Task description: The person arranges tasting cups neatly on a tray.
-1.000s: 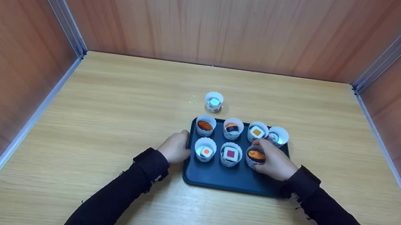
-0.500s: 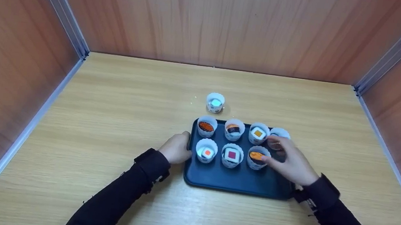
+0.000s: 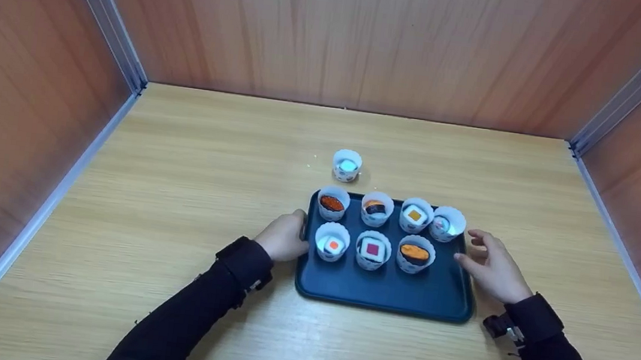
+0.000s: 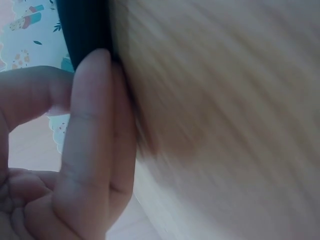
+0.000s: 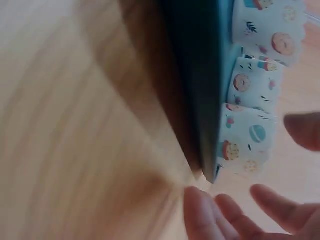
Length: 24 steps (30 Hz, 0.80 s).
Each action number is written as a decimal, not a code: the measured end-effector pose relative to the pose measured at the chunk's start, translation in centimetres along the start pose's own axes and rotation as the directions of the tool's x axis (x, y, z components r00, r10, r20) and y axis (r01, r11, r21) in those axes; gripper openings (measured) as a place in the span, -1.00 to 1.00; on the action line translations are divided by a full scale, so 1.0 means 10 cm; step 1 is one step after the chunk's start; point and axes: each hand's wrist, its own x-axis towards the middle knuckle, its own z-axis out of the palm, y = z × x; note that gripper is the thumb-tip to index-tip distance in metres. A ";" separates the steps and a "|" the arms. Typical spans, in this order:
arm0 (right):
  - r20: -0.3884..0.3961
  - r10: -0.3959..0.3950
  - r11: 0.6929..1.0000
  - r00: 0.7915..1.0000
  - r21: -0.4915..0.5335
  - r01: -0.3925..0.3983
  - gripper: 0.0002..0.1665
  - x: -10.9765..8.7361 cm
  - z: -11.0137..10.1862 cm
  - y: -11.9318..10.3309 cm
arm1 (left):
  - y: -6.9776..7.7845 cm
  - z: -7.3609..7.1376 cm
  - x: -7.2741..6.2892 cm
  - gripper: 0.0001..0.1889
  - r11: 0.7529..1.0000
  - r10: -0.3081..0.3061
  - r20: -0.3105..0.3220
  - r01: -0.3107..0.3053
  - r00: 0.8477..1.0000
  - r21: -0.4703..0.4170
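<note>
A dark blue tray (image 3: 383, 293) carries two rows of printed paper cups. At its left edge my left hand (image 3: 282, 236) grips the rim, thumb on top and fingers along the outer side in the left wrist view. My right hand (image 3: 496, 268) is just beyond the right edge, its thumb and fingers spread apart and holding nothing. Nearest to it are the cup with a pale piece (image 3: 448, 224) at the back right and the cup with an orange-topped piece (image 3: 415, 254) in the front row. In the right wrist view the fingers (image 5: 200, 212) are close to the tray's side.
Another paper cup (image 3: 347, 166) with a pale piece stands on the wooden table behind the tray, with small white crumbs near it. Wooden panels (image 3: 337, 37) with metal corner strips enclose the back and both sides.
My right hand has let go of the orange-topped cup in the front row and moved right, past the tray's right edge. My left hand stays on the tray's left rim.
</note>
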 end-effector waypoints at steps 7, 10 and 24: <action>0.054 -0.019 0.999 0.998 -0.032 0.021 -0.17 0.10 0.04 0.06 | -0.02 -0.03 0.05 -0.60 0.999 -0.030 0.035 0.031 0.999 -0.033; 0.048 -0.049 0.997 0.998 -0.060 0.051 -0.23 0.12 0.05 0.09 | -0.03 -0.04 0.06 -0.57 0.998 -0.043 0.066 0.046 0.997 -0.050; 0.065 -0.039 0.996 0.997 -0.074 0.044 -0.29 0.17 0.07 0.13 | 0.15 -0.43 0.33 -0.54 0.985 -0.158 0.098 0.150 0.983 0.085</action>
